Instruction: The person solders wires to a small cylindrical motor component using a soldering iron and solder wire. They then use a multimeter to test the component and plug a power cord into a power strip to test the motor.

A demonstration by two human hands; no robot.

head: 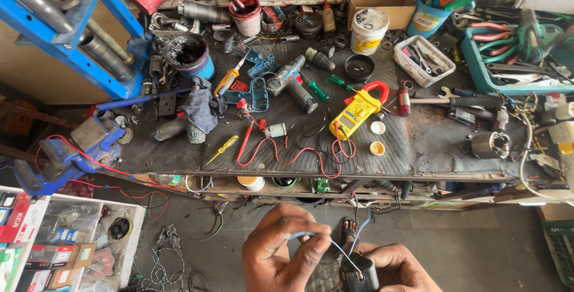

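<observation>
while the left hand (281, 253) pinches a thin blue wire (335, 245) and the right hand (397, 268) grips a small black part (357, 275), both sit below the surface's (418, 142) front edge; wire looks loose, unfastened.

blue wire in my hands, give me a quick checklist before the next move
1. Blue wire pinched between left hand fingertips: ok.
2. Dark part steadied by right hand: ok, held from the side.
3. Wire's far end seated in the part: cannot tell, fingers hide it.
4. Both hands off the workbench: ok, they are below its front edge.
5. Yellow clamp meter at hand: ok, it lies on the bench with red leads.
6. Wire bare or insulated at the tip: cannot tell.
</observation>
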